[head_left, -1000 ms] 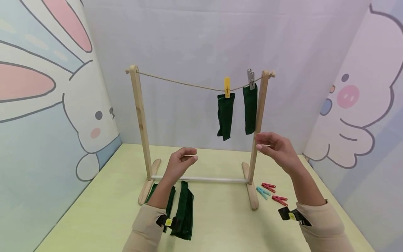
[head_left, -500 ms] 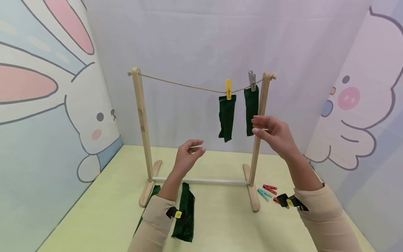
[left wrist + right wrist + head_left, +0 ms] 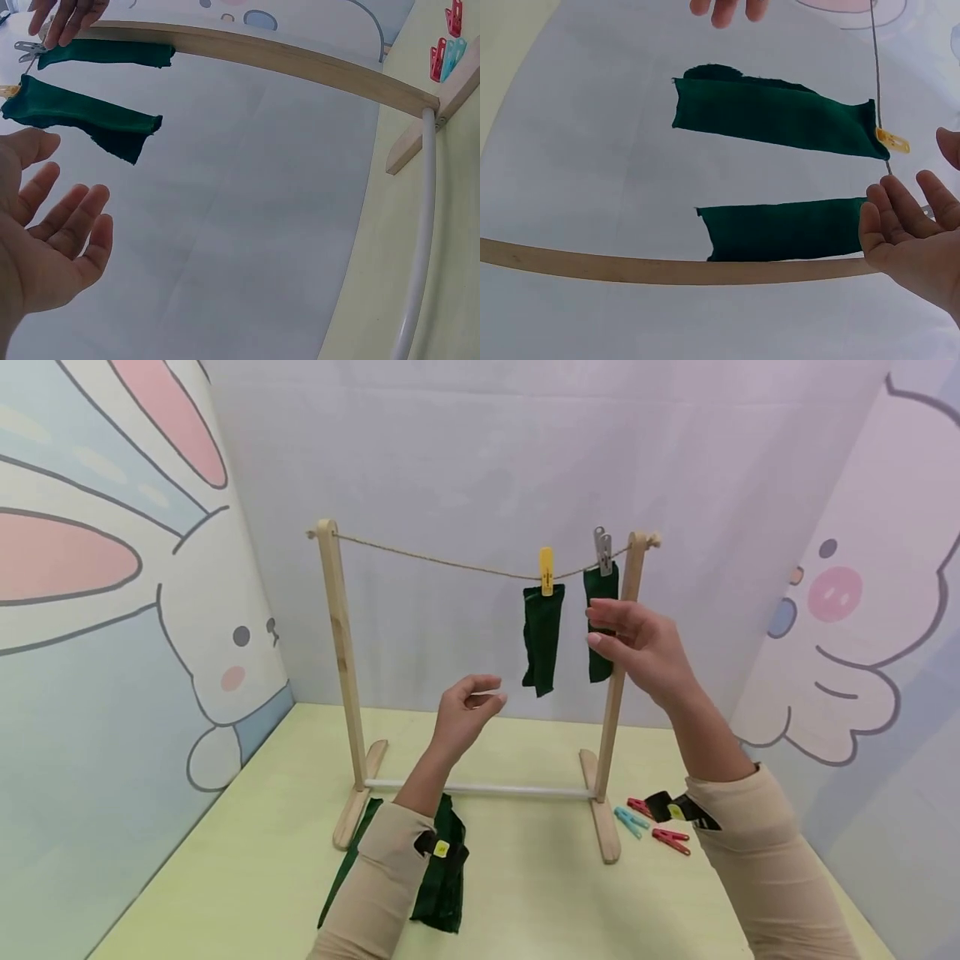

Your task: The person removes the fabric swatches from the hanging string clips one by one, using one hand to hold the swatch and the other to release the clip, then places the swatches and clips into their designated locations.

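A dark green cloth strip (image 3: 543, 639) hangs from the rope (image 3: 427, 557) by a yellow clothespin (image 3: 547, 572). To its right, beside the right post (image 3: 615, 702), a grey clothespin (image 3: 603, 552) holds a second green strip (image 3: 600, 670). My right hand (image 3: 641, 647) is raised in front of that second strip, covering its middle in the head view, with fingers gently bent and nothing in them. Lower and further left, my left hand (image 3: 467, 714) hovers under the rope, thumb and fingers apart and nothing between them. The left wrist view shows its fingers (image 3: 73, 225) below the first strip.
Two more green strips (image 3: 442, 893) lie on the table at front left, partly behind the left sleeve. Two red clothespins (image 3: 671, 841) and a teal one (image 3: 632, 821) lie right of the rack's foot. A white rod (image 3: 487, 790) joins the wooden posts low down.
Both hands have risen. My right hand went up and slightly left, from beside the post to in front of the second strip; my left hand moved up and right. The hanging strips stayed in place.
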`<state>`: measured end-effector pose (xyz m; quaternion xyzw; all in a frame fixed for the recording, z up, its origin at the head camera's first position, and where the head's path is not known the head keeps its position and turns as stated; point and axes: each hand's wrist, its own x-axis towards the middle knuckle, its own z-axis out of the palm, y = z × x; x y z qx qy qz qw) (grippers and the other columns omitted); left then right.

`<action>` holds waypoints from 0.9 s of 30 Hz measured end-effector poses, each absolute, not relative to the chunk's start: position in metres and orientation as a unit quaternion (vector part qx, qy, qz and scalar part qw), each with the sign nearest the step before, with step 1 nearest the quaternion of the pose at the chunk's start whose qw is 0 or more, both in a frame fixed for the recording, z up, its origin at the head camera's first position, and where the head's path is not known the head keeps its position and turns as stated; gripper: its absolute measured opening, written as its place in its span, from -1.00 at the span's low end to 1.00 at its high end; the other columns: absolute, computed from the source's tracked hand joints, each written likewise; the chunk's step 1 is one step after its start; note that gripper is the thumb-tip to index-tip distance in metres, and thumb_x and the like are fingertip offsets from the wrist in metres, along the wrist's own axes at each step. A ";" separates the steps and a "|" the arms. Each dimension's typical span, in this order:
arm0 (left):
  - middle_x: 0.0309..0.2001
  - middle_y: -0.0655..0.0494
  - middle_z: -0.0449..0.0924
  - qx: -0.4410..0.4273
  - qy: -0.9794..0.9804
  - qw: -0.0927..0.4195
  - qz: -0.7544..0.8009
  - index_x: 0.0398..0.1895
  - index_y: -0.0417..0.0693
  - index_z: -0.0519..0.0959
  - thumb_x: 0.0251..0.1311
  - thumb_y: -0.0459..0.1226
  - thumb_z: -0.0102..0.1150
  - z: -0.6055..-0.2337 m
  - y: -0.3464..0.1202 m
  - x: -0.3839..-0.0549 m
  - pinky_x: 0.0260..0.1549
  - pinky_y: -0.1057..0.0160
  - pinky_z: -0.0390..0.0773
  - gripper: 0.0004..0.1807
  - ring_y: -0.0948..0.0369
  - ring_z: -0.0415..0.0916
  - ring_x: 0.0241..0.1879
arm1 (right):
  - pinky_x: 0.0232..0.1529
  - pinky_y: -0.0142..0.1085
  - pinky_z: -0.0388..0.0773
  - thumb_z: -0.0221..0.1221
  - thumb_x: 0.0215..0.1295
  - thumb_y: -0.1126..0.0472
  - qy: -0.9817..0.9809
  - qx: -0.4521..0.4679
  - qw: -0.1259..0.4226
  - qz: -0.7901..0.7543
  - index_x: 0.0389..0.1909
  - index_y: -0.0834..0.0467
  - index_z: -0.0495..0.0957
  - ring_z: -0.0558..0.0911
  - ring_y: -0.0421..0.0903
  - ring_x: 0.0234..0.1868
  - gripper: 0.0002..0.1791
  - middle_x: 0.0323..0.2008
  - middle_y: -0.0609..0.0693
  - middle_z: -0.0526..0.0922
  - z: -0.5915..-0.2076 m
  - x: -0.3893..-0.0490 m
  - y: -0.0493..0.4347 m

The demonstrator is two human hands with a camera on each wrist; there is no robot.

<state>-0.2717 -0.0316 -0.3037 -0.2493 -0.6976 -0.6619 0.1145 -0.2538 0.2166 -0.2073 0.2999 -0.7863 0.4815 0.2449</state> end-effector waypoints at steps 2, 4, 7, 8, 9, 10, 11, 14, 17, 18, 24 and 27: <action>-0.02 -0.16 0.51 -0.252 -0.700 0.116 -0.658 0.00 -0.35 0.50 0.19 -0.39 0.17 -0.301 -0.029 -0.272 -0.17 0.21 0.52 -0.69 -0.01 0.51 -0.07 | -0.05 -0.45 0.44 0.16 0.26 0.35 -0.786 0.297 0.250 0.481 0.14 0.34 0.41 0.48 0.04 0.06 -0.58 0.05 0.18 0.52 -0.204 -0.255 0.214; -0.03 -0.15 0.52 -0.252 -0.703 0.119 -0.654 -0.01 -0.34 0.50 0.20 -0.38 0.17 -0.298 -0.026 -0.273 -0.17 0.20 0.53 -0.69 -0.01 0.51 -0.07 | -0.03 -0.43 0.43 0.17 0.25 0.35 -0.786 0.291 0.257 0.480 0.14 0.33 0.41 0.45 0.08 0.10 -0.58 0.08 0.17 0.51 -0.200 -0.257 0.212; -0.02 -0.15 0.52 -0.255 -0.708 0.125 -0.646 0.00 -0.34 0.50 0.20 -0.38 0.16 -0.293 -0.022 -0.273 -0.17 0.20 0.53 -0.69 0.00 0.50 -0.06 | -0.02 -0.41 0.43 0.17 0.25 0.34 -0.785 0.284 0.266 0.482 0.13 0.33 0.41 0.44 0.07 0.12 -0.58 0.09 0.16 0.50 -0.194 -0.260 0.208; -0.02 -0.15 0.52 -0.255 -0.710 0.127 -0.644 -0.01 -0.34 0.50 0.20 -0.37 0.16 -0.292 -0.021 -0.273 -0.16 0.21 0.53 -0.69 0.00 0.50 -0.06 | -0.02 -0.41 0.43 0.17 0.25 0.34 -0.785 0.283 0.270 0.480 0.13 0.33 0.41 0.45 0.05 0.11 -0.58 0.09 0.16 0.50 -0.192 -0.261 0.207; -0.02 -0.16 0.52 -0.256 -0.712 0.129 -0.641 -0.01 -0.34 0.50 0.21 -0.37 0.16 -0.291 -0.020 -0.274 -0.16 0.21 0.52 -0.69 0.00 0.50 -0.06 | -0.02 -0.40 0.43 0.17 0.25 0.34 -0.784 0.284 0.273 0.480 0.13 0.33 0.42 0.45 0.04 0.11 -0.58 0.09 0.16 0.50 -0.189 -0.262 0.205; -0.01 -0.16 0.51 -0.258 -0.714 0.131 -0.638 -0.01 -0.35 0.50 0.21 -0.37 0.16 -0.291 -0.019 -0.275 -0.15 0.22 0.52 -0.70 0.00 0.50 -0.05 | -0.02 -0.40 0.44 0.17 0.25 0.35 -0.781 0.285 0.277 0.481 0.13 0.34 0.42 0.46 0.03 0.10 -0.58 0.09 0.16 0.50 -0.187 -0.263 0.203; -0.01 -0.17 0.51 -0.259 -0.714 0.131 -0.637 -0.01 -0.35 0.50 0.21 -0.37 0.16 -0.291 -0.018 -0.276 -0.14 0.22 0.52 -0.70 0.00 0.50 -0.05 | -0.02 -0.40 0.44 0.16 0.25 0.36 -0.780 0.286 0.279 0.481 0.12 0.34 0.42 0.47 0.01 0.09 -0.58 0.09 0.16 0.51 -0.185 -0.263 0.201; 0.00 -0.19 0.50 -0.260 -0.713 0.129 -0.638 0.00 -0.35 0.50 0.20 -0.36 0.17 -0.297 -0.014 -0.286 -0.14 0.20 0.51 -0.68 -0.01 0.49 -0.05 | -0.03 -0.40 0.44 0.16 0.24 0.36 -0.778 0.286 0.291 0.479 0.12 0.36 0.42 0.50 0.01 0.05 -0.58 0.07 0.17 0.51 -0.179 -0.266 0.195; 0.00 -0.16 0.51 -0.260 -0.711 0.115 -0.643 0.02 -0.30 0.51 0.19 -0.32 0.20 -0.307 -0.009 -0.299 -0.14 0.16 0.51 -0.65 0.02 0.48 -0.05 | -0.04 -0.40 0.45 0.16 0.25 0.34 -0.782 0.274 0.296 0.475 0.14 0.35 0.41 0.51 0.00 0.01 -0.57 0.07 0.17 0.51 -0.175 -0.268 0.189; 0.00 -0.14 0.51 -0.260 -0.711 0.109 -0.644 0.03 -0.28 0.51 0.19 -0.30 0.21 -0.310 -0.007 -0.303 -0.14 0.16 0.51 -0.64 0.03 0.47 -0.04 | -0.05 -0.40 0.46 0.16 0.25 0.33 -0.785 0.267 0.297 0.474 0.14 0.34 0.41 0.52 0.00 0.00 -0.57 0.07 0.17 0.51 -0.174 -0.268 0.188; -0.01 0.05 0.53 -0.271 -0.715 0.114 -0.634 0.03 -0.15 0.53 0.18 -0.25 0.22 -0.315 0.006 -0.314 -0.11 0.24 0.48 -0.65 0.17 0.47 -0.03 | -0.08 -0.38 0.49 0.15 0.28 0.27 -0.797 0.236 0.294 0.472 0.17 0.29 0.41 0.54 -0.04 -0.05 -0.56 0.04 0.16 0.53 -0.166 -0.275 0.180; -0.02 0.08 0.53 -0.276 -0.710 0.124 -0.635 0.03 -0.13 0.54 0.19 -0.25 0.22 -0.313 0.012 -0.315 -0.09 0.23 0.47 -0.66 0.22 0.47 -0.05 | -0.09 -0.36 0.50 0.15 0.28 0.25 -0.804 0.230 0.281 0.471 0.19 0.27 0.40 0.55 -0.01 -0.06 -0.54 0.06 0.16 0.52 -0.164 -0.279 0.175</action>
